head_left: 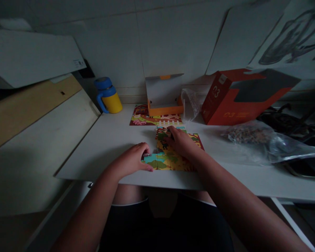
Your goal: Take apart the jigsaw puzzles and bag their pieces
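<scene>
A partly joined jigsaw puzzle (170, 162) lies flat near the table's front edge, printed in yellow, green and turquoise. My left hand (135, 157) curls round a turquoise puzzle piece (148, 158) at the puzzle's left end, thumb below and fingers above. Over the upper part rests my right hand (182, 141), its bent finger and thumb at a piece with dark stripes (161, 133). That hand and forearm hide much of the puzzle's right side. Behind is a picture sheet (140, 120) with a pink animal and a white fence.
An open orange box (162, 111) stands on the sheet, with clear plastic (191, 105) beside it. A blue-and-yellow mug (110, 99) is at the back left. On the right are a large red box (225, 101) and a plastic bag of pieces (252, 134). Boards (36, 115) lean at left.
</scene>
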`<action>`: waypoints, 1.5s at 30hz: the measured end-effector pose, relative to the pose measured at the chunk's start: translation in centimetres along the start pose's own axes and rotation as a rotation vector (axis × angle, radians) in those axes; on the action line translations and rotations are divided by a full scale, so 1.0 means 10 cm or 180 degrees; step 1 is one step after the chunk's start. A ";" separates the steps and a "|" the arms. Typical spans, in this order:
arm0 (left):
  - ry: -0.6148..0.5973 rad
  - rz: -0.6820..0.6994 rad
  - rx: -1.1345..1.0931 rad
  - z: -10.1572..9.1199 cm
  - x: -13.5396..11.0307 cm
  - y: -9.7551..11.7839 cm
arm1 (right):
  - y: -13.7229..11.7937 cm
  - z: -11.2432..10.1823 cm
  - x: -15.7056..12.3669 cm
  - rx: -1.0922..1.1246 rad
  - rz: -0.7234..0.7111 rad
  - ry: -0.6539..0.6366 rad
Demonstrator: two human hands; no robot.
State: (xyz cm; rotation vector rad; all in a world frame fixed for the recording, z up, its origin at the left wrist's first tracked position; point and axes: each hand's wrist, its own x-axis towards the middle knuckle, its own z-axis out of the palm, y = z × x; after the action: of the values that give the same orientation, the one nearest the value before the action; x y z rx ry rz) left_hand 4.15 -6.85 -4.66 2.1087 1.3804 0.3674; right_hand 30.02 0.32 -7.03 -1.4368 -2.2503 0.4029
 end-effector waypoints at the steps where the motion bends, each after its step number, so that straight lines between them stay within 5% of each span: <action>1: -0.0039 -0.0039 -0.0069 0.00 0.00 0.00 | 0.00 0.00 0.00 -0.0001 0.0005 0.0003; 13: -0.0410 -0.0270 -0.1268 -0.21 -0.01 -0.10 | -0.06 -0.03 -0.01 0.0049 -0.0021 0.0005; 17: 0.0096 -0.0308 -0.0916 -0.35 0.12 0.00 | 0.01 -0.07 -0.01 0.0447 -0.0130 0.0181; 23: 0.0989 0.0249 -0.0061 -0.46 0.66 0.08 | 0.08 -0.24 -0.03 0.1141 -0.0275 0.0218; 31: 0.0529 0.1221 -0.0094 -0.25 1.09 0.13 | 0.21 -0.22 0.02 0.1087 -0.0145 0.0389; 39: 0.0687 0.1323 -0.0643 0.04 1.10 0.07 | 0.27 -0.08 0.11 0.0152 -0.0503 0.0288; 45: 0.1234 0.1060 -0.0396 -0.06 1.06 0.05 | 0.24 -0.10 0.10 0.0118 -0.0347 0.0344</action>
State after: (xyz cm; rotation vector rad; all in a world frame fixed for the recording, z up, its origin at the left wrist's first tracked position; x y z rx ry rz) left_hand 8.72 2.79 -4.80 2.2395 1.1619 1.0148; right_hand 32.05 2.24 -7.15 -1.2796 -2.2109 0.3223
